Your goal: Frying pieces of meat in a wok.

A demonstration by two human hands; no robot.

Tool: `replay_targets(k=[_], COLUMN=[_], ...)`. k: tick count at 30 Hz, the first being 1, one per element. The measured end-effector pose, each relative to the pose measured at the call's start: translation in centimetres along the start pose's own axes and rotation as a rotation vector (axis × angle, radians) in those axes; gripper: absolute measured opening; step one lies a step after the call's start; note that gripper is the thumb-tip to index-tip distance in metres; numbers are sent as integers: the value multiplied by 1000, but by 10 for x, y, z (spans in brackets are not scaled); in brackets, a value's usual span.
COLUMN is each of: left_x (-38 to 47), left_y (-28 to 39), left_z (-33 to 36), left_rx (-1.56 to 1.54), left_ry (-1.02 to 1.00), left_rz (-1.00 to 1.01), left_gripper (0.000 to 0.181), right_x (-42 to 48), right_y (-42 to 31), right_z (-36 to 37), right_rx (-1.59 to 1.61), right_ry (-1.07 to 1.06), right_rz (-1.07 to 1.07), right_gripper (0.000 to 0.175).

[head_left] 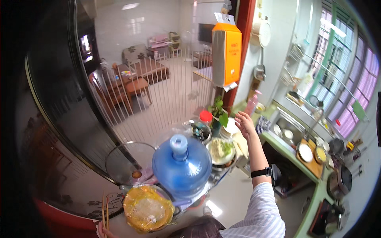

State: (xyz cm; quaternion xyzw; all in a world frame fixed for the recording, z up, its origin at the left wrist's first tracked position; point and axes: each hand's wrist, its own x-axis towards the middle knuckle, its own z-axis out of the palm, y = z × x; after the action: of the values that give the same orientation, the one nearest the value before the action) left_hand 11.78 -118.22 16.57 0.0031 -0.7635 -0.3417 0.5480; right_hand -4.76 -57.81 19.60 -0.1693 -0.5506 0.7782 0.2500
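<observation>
At the bottom left edge, my left hand (104, 231) is partly cut off and holds a pair of wooden chopsticks (105, 208) upright. To its right a pan or bowl topped with crinkled yellow plastic wrap (148, 206) sits low before me. My right hand (245, 124) reaches forward with bent fingers apart and nothing in them. Just beyond it stands a pink pump bottle (252, 102). On its left are a stack of white plates (230, 128) and a leafy potted plant (219, 111). An orange tissue pack (227, 55) hangs above the hand.
A large blue water bottle (181, 166) stands mid-front, beside a plate of noodle-like and green food (221, 150). A glass lid (129, 160) leans at the left. Vertical bars (166, 98) form a gate ahead. A green counter (293, 154) with sink (287, 122) runs along the right.
</observation>
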Motion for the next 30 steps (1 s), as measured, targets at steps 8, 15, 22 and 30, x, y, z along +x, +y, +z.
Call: replay_targets(k=[8,15,22,30], left_x=[-4,-18,-24,-69], left_y=[142,190,199,117], left_z=[25,52,70,34], left_rx=[299,298,288,407], left_ry=[269,282,165,57], left_rz=[-413,-118,-345,-343], left_gripper=[26,28,26,30], right_x=[172,233,270,203], right_y=[31,46,80,139], right_z=[25,22,-49,-149], right_rx=[414,474,-453,-958], right_ry=[78,-69,236,787], right_rz=[330,109,-233,76], right_gripper=[45,18,17,23])
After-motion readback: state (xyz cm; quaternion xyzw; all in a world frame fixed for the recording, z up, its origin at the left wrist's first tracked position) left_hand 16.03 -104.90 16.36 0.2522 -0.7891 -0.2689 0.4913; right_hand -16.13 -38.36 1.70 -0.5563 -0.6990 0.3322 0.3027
